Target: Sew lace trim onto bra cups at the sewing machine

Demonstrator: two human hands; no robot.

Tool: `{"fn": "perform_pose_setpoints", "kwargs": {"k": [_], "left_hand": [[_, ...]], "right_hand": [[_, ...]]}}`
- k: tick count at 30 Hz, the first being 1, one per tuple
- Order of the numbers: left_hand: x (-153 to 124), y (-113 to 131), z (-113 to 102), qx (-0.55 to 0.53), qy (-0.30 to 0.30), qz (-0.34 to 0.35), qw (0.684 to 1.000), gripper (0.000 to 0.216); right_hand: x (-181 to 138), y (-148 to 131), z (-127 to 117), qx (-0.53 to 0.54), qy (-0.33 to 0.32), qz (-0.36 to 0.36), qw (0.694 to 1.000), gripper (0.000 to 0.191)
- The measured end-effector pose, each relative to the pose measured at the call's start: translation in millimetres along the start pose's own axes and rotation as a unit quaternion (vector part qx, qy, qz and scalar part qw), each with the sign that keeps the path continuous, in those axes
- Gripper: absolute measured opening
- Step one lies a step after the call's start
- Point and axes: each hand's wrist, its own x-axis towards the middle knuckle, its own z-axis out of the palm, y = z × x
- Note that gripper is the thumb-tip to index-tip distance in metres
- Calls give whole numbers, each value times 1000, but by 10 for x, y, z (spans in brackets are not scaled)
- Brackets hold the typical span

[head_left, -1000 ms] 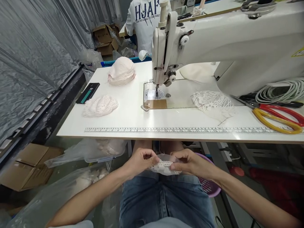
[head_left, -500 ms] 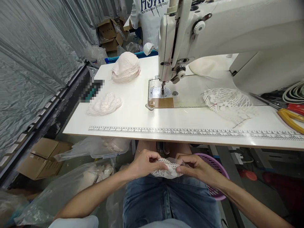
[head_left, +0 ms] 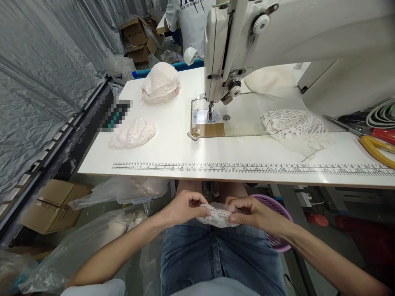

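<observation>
A small white lace piece (head_left: 217, 215) lies over my lap, below the table's front edge. My left hand (head_left: 182, 206) pinches its left end and my right hand (head_left: 249, 210) pinches its right end, so the lace edge runs between the fingertips. Above stands the white sewing machine (head_left: 277, 37) with its needle plate (head_left: 205, 117). On the white table (head_left: 173, 148) lie a flat pile of lace pieces (head_left: 132, 133), a taller stack of pink cups (head_left: 160, 83) and loose white lace (head_left: 293, 127) to the right of the needle.
A printed ruler (head_left: 247, 168) runs along the table's front. Yellow and red scissors (head_left: 378, 144) and a coiled cord (head_left: 382, 115) sit far right. A purple basket (head_left: 276, 242) is by my right knee, plastic bags (head_left: 101, 234) and cardboard boxes (head_left: 51, 205) lie left. A person in a white shirt (head_left: 191, 16) stands behind.
Both hands stay in my lap on the lace piece, with fingers shifting slightly along its edge. The view has tilted and moved a little nearer the table.
</observation>
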Motion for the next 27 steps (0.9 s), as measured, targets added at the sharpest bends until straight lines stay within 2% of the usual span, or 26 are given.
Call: {"fn": "perform_pose_setpoints", "kwargs": {"k": [5, 10, 18, 22, 25, 27], "left_hand": [[-29, 14, -64, 7, -37, -5, 999, 21], [-24, 9, -67, -42, -27, -20, 999, 29], [-53, 13, -113, -34, -41, -38, 998, 30], [-56, 120, -127, 32, -88, -24, 995, 30], [-11, 168, -84, 69, -137, -49, 987, 28], [24, 167, -50, 71, -147, -70, 984, 30]], "right_hand": [[17, -13, -13, -1, -27, -5, 1000, 32], [37, -24, -17, -14, -29, -30, 999, 36], [102, 9, 30, -22, -30, -4, 999, 32], [134, -89, 65, -20, -35, 2, 999, 33], [158, -159, 84, -25, -40, -3, 999, 33], [165, -172, 83, -21, -41, -7, 999, 33]]}}
